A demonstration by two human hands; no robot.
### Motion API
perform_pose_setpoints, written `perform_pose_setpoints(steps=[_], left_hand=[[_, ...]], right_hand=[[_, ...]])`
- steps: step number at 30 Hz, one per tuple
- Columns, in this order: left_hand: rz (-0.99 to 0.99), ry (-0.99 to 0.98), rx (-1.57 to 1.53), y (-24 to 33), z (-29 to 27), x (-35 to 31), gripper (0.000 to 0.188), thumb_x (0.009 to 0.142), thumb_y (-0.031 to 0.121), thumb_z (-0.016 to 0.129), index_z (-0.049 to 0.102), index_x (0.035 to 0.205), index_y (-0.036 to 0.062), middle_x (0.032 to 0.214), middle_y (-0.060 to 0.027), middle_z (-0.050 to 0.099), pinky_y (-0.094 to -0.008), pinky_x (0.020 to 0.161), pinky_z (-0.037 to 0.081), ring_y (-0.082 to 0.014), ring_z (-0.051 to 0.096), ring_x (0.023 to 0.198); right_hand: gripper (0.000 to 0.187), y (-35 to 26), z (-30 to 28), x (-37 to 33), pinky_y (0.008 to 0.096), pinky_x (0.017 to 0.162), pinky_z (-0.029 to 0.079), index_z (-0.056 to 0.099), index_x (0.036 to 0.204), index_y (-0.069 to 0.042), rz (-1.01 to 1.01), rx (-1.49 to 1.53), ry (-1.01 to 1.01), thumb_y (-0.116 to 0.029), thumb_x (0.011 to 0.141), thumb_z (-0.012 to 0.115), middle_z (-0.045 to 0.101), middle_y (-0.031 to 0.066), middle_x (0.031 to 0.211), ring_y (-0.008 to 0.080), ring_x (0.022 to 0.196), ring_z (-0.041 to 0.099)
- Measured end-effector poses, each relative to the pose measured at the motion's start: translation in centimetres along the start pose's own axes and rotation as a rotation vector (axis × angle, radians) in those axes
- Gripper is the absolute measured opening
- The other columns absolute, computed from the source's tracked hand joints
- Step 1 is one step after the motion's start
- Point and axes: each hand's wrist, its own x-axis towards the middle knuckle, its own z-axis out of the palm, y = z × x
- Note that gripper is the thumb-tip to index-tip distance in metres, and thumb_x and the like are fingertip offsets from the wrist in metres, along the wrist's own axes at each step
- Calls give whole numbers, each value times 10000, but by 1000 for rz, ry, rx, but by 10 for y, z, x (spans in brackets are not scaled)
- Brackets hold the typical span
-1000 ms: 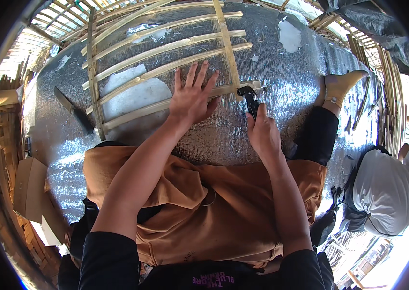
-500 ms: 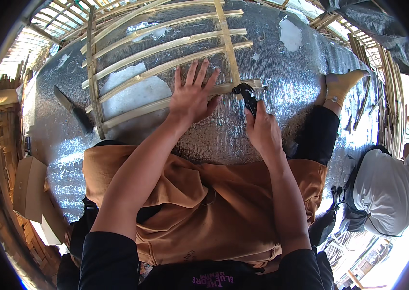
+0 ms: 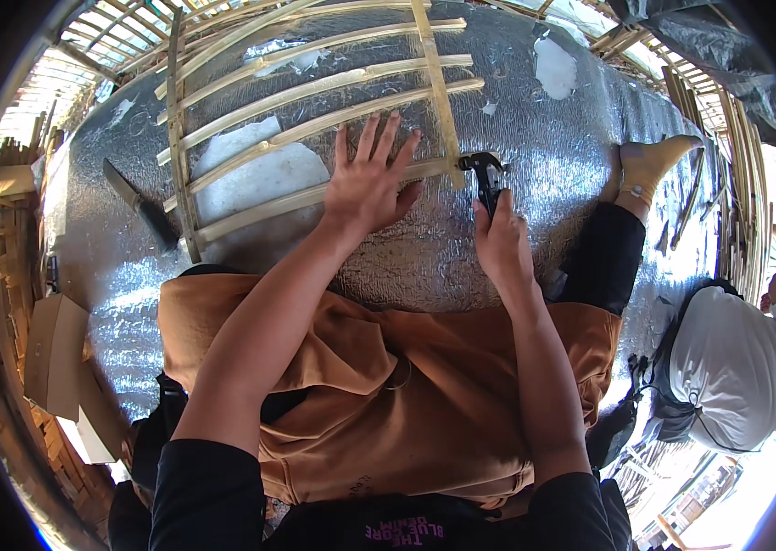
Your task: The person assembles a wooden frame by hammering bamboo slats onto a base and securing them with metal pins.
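While the L hand (image 3: 369, 188) rests on the bamboo lattice (image 3: 268, 145), the R hand (image 3: 502, 243) has a hammer (image 3: 482, 173)

Since the person appears seated on the foil sheet (image 3: 388, 275), brown cloth (image 3: 443, 367) over the lap, the lattice lies just beyond the knees, prob. so both sides are w/in reach. L fingers are spread wide, palm down over the lowest slat (image 3: 264, 214); I'd call it a brace, b/c such light strips could skip about. How hard it presses, can't tell from here.

R hand is wrapped round the hammer's handle, fairly close to the head, I'd guess for control. That head sits right by where the R crosspiece (image 3: 432, 69) meets the lowest slat; touching or not, can't tell. The 2 hands are apart, which likely spares the L fingers.

Darker L crosspiece (image 3: 177, 138) spans the slats' other ends. Just L of it, a knife (image 3: 154, 218) lies on the foil, handle toward the person, prob. for easy grabbing, yet off the strips. R foot (image 3: 649, 165) is stretched well away from the lattice, maybe for elbow room. Cardboard box (image 3: 55, 358) is farther L; a co-worker in a white top (image 3: 732, 367) is off to the R.
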Motion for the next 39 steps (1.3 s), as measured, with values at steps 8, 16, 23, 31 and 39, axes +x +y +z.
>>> perform_pose_setpoints(steps=[8, 16, 23, 31, 39], left_hand=[[13, 10, 9, 0, 1, 1, 679, 999, 560, 453, 312, 1578, 235, 1649, -118, 245, -638, 1209, 179, -329, 237, 1522], [15, 19, 13, 0, 1, 1, 679, 998, 562, 451, 320, 1574, 228, 1654, -119, 230, -640, 1206, 183, -332, 241, 1519], [10, -49, 23, 0, -2, 1, 693, 1013, 576, 379, 273, 1597, 219, 1673, -123, 183, -648, 1214, 140, -336, 188, 1541], [12, 32, 10, 0, 2, 1, 679, 998, 561, 455, 323, 1574, 229, 1649, -118, 249, -637, 1207, 186, -327, 241, 1521], [19, 3, 29, 0, 1, 1, 680, 1007, 577, 413, 318, 1577, 218, 1657, -121, 227, -646, 1207, 176, -333, 233, 1524]], right_hand=[[312, 3, -6, 0, 606, 625, 524, 430, 1133, -26, 63, -2, -50, -282, 1010, 558, 675, 298, 770, 539, 761, 657], [303, 3, -5, 0, 602, 622, 528, 424, 1135, -25, 85, 8, -75, -272, 1014, 552, 674, 306, 781, 539, 779, 658], [316, 4, -3, 0, 597, 600, 525, 417, 1135, -13, 73, 35, -67, -277, 1017, 545, 671, 309, 765, 537, 752, 658], [323, 6, 0, 2, 590, 596, 523, 412, 1135, -11, 71, 62, -63, -283, 1019, 543, 670, 304, 757, 534, 744, 660], [303, 2, -4, 2, 578, 565, 493, 425, 1129, 1, 98, 72, -88, -252, 1021, 551, 666, 306, 766, 525, 746, 657]])
